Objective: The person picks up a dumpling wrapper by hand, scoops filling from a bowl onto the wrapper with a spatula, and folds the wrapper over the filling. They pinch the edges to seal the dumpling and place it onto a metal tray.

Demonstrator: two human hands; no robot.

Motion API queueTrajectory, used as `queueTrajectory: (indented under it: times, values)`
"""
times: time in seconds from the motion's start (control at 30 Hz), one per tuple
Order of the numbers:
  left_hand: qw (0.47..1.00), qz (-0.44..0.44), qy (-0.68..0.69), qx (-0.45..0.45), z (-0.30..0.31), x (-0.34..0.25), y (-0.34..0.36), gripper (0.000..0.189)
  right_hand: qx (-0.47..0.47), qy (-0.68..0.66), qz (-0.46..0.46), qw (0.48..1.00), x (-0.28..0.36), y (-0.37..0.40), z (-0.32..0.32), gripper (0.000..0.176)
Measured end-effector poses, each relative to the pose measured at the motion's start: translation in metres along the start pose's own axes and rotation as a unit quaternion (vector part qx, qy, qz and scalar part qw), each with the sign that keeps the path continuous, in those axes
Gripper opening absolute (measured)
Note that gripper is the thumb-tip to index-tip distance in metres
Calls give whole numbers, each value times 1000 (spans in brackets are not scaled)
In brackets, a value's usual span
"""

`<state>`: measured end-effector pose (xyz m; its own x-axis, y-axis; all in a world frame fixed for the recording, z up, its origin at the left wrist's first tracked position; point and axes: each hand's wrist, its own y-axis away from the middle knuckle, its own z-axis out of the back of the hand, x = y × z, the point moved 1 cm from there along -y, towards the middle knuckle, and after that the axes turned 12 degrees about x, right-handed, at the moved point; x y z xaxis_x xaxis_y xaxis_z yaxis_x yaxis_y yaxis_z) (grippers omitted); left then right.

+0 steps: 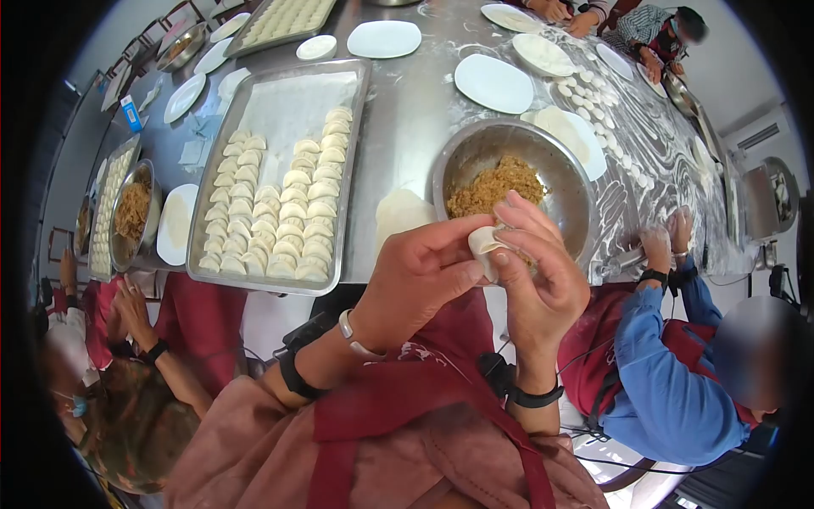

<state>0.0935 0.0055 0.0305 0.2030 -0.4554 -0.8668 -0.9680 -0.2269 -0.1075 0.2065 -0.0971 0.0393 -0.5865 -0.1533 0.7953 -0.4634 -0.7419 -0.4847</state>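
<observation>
Nearest the camera, above a dark red apron (441,399), both hands meet on one half-folded dumpling (483,243). The left hand (415,276) comes in from the left, its thumb and fingertips closed narrowly on the wrapper's near edge. The right hand (538,280) cups the dumpling from the right, its fingers curled over the top. The dumpling is held in the air just in front of the table edge and touches nothing but the fingers. This looks like the sealing step: the wrapper is folded over, and whether any filling shows at the seam cannot be made out. Closing it would call for small, even pinches along the open rim while the cupping hand keeps the dumpling from turning. Just beyond the hands stands a steel bowl (555,161) holding a mound of brown filling (496,185), with a stack of pale wrappers (398,214) beside it to the left. Further left lies a long metal tray (360,127) with rows of finished dumplings (280,216) filling its near half. At the near right a co-worker in a blue sleeve (653,356) has both hands at the floured table edge; at the near left another person's hands (127,310) are below a second bowl of filling (134,208). Farther off are white plates (493,83), scattered dough discs (593,106) and another filled tray (284,19).
</observation>
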Motion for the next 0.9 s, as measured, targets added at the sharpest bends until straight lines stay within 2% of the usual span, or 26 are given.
queueTrajectory:
  times: [0.23,0.3,0.43,0.5,0.57,0.8,0.9]
  values:
    - [999,-15,-21,-26,-4,1,-1,43,-16,2,27,1000,-1,0,-1,12]
    - [996,-15,-79,-28,-2,4,0,43,-16,9,36,999,-2,1,-1,12]
    - [994,-27,-105,-30,0,5,0,40,-2,27,27,999,-2,4,1,13]
    - [998,17,-52,-30,1,4,2,42,17,43,17,999,-1,4,3,14]
    - [998,21,-54,-28,3,4,3,42,35,-37,-13,999,0,2,5,18]
    - [999,6,-33,-19,-5,-2,3,40,40,-3,1,999,2,-1,2,18]
    - [994,33,-102,-22,1,1,6,40,46,40,21,998,4,0,2,17]
